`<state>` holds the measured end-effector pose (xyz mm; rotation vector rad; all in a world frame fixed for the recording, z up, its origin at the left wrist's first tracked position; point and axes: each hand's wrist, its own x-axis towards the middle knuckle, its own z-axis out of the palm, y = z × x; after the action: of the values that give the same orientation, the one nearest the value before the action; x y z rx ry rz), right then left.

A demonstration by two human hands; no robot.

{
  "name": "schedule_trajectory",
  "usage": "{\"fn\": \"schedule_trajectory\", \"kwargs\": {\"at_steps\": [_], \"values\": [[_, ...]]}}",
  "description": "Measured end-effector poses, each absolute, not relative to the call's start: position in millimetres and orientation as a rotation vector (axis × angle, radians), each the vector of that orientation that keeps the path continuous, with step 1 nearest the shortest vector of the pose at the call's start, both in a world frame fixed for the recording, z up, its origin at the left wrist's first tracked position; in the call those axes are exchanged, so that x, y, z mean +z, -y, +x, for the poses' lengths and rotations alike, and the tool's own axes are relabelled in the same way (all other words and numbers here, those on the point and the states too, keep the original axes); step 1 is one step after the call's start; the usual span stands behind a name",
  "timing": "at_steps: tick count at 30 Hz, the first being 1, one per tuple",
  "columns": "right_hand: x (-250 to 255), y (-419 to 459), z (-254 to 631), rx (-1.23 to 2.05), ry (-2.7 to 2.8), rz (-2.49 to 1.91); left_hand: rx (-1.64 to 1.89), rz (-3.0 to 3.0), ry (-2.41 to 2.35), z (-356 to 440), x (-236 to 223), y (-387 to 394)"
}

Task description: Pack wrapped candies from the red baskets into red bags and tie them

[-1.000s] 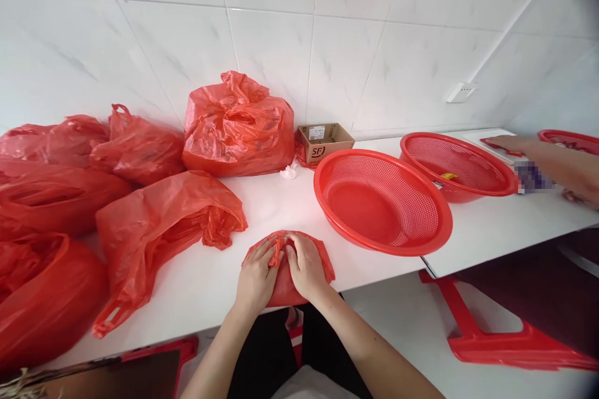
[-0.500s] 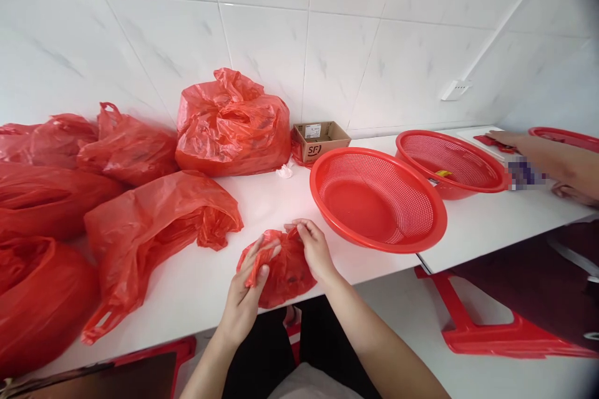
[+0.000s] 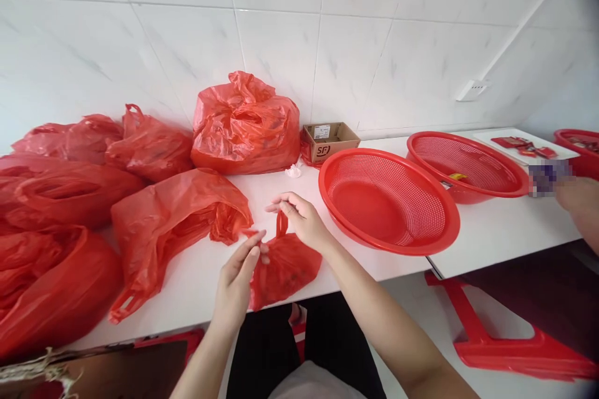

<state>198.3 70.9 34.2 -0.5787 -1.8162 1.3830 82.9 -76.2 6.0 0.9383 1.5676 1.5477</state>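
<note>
On the bench [image 3: 201,274], at the near-left side of the perforated red plastic basin [image 3: 358,206], a small red plastic carrier bag [image 3: 290,268] was being handled, dark contents faintly seen through its film. One loop handle [image 3: 281,224] was pinched upright by the right hand [image 3: 305,221], its grip closed on the film. At the left hand [image 3: 238,277], farther left of the basin, a blurred red strip was seen by the fingertips; whether that grip was closed on it could not be told.

It was judged that the thin handle could be stretched or torn if it were tugged hard against the weight inside. If it were let slip, the bag might be tipped off the bench, since it was placed close to the front edge.

"SF" could be read on the small cardboard box [image 3: 327,148] behind and left of the basin; the print on its white label [image 3: 322,131] was too small to be read. Behind and right of the basin, a yellow tag [image 3: 458,177] at a second perforated basin [image 3: 468,153] could not be read either.
</note>
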Motion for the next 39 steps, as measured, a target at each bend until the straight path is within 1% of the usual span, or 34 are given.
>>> {"fn": "schedule_trajectory", "kwargs": {"at_steps": [2,4,7,12,14,17,19,21,24,26,27,29,31,33,35,39], "values": [[59.2,-52.1,202.7,1.387,1.977,-0.363,1.490,0.948,-1.579,81.8,15.6,64.3],[75.5,-39.1,202.6,1.391,2.116,-0.243,1.440,1.015,-1.518,84.1,22.5,54.9],[79.9,-31.1,199.6,1.313,2.136,-0.269,1.437,1.045,-1.454,87.7,23.2,47.6],[50.3,-21.4,206.7,1.035,1.764,-0.730,1.588,0.956,-1.422,80.5,15.0,46.4],[32.1,-14.1,211.1,1.109,1.755,-0.772,1.630,0.955,-1.411,78.7,16.3,46.6],[8.4,-4.3,212.4,1.368,1.824,-0.661,1.633,0.998,-1.391,82.9,23.8,47.7],[-1.2,-2.3,209.6,1.433,1.890,-0.623,1.615,1.026,-1.385,87.8,30.0,50.6],[-5.8,-5.6,205.5,1.324,2.026,-0.642,1.609,1.041,-1.383,90.9,35.6,55.4],[-5.0,-18.5,201.5,1.033,2.251,-0.614,1.685,1.049,-1.330,88.6,41.4,62.1],[0.0,-29.0,202.9,0.977,2.328,-0.576,1.727,1.067,-1.288,83.3,43.0,63.2],[3.7,-33.8,205.0,1.034,2.347,-0.558,1.715,1.083,-1.284,80.3,43.3,62.6],[12.3,-41.0,211.1,1.309,2.313,-0.489,1.642,1.121,-1.310,74.9,42.7,59.7],[21.4,-44.5,216.5,1.637,2.119,-0.368,1.559,1.155,-1.339,72.3,41.2,56.6],[30.3,-45.1,217.9,1.805,1.859,-0.301,1.500,1.188,-1.344,73.8,39.7,54.6],[39.2,-44.5,214.9,1.791,1.675,-0.346,1.467,1.216,-1.333,78.3,38.5,53.5],[58.4,-41.0,207.9,1.594,1.445,-0.567,1.483,1.198,-1.327,85.9,36.3,50.0]]}}
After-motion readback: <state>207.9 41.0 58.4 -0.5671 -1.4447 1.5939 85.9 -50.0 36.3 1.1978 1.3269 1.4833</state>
